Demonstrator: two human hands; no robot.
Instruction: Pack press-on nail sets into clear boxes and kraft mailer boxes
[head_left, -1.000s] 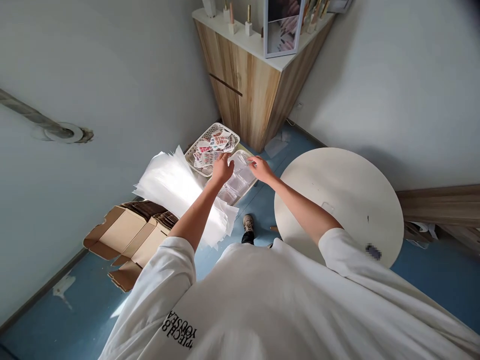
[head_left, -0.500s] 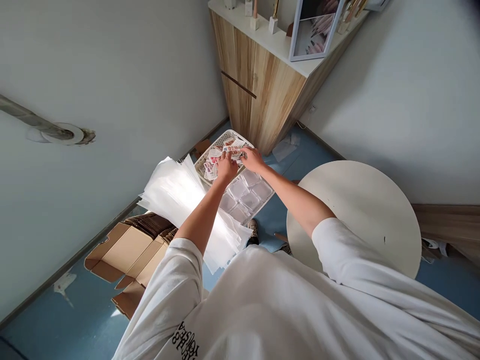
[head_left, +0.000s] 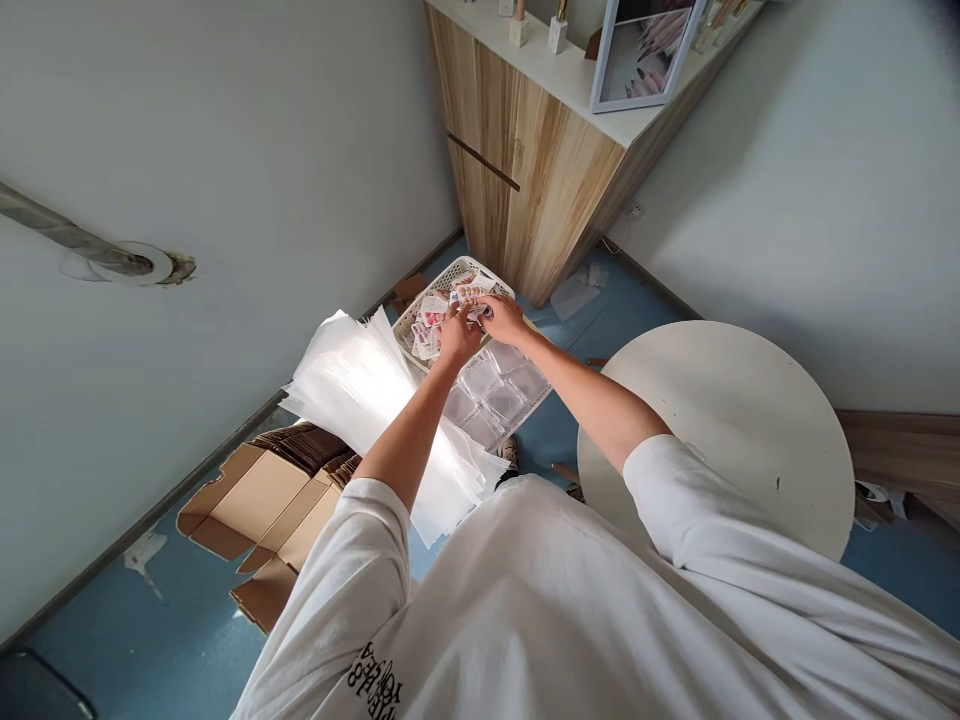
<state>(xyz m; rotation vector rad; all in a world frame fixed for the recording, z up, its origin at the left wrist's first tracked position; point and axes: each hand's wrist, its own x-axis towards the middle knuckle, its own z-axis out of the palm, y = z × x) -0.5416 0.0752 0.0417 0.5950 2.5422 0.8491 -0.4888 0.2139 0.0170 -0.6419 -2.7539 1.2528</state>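
A white plastic basket point(head_left: 411, 352) with holes in its rim holds many small cards and packets with pink and red nail-like pieces. Above it, my left hand point(head_left: 459, 335) and my right hand point(head_left: 502, 318) are close together, fingers bent. Between them is a small pack of press-on nails point(head_left: 472, 292), a white card with a row of pinkish pieces, gripped at its near edge. My fingertips are partly hidden. Just nearer to me, clear plastic boxes point(head_left: 499, 402) lie in rows in a second white tray, partly under my forearms.
Left of the basket lies a stack of white translucent sheets point(head_left: 352, 370). Folded brown cardboard boxes point(head_left: 262, 500) rest near the wall. A round white table point(head_left: 720, 430) stands on the right. Behind the basket is a wooden cabinet point(head_left: 525, 150) with a picture frame point(head_left: 646, 60) on top.
My view has shifted slightly, so the scene sits a little further right. My hands have drawn slightly closer together at the small pack.
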